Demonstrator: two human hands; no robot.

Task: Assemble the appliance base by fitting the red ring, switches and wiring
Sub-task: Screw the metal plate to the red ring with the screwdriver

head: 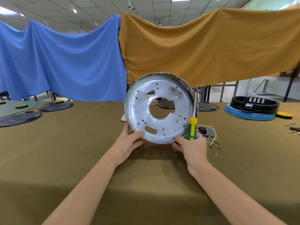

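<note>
Both forearms reach forward over the table [81,151], which is covered in an olive cloth, and the two hands meet on the lower edge of a round metal base [159,108]. The base is held up on its edge, tilted so that its flat face with the large centre hole and many small holes looks back toward the camera.

The left hand [128,144] grips the lower left rim, thumb laid across the face near an oval slot and the other fingers curled behind. The right hand [191,147] holds the lower right rim, thumb on the front edge, and also clasps a screwdriver [192,127] with a green and yellow handle; its metal shaft runs up along the right side of the base. A sliver of red shows under the bottom rim between the hands; what it is cannot be told.

Just right of the right hand, a bundle of white wires [209,138] with a grey part and a few loose screws lies on the cloth.

Farther right, a black ring-shaped tray [254,104] sits on a blue disc [248,115]; nothing can be made out inside it. A yellow disc [284,114] lies beside them. Flat dark discs [19,118] rest at the left of the table. Blue cloth [61,62] and mustard cloth [203,46] hang behind.
</note>
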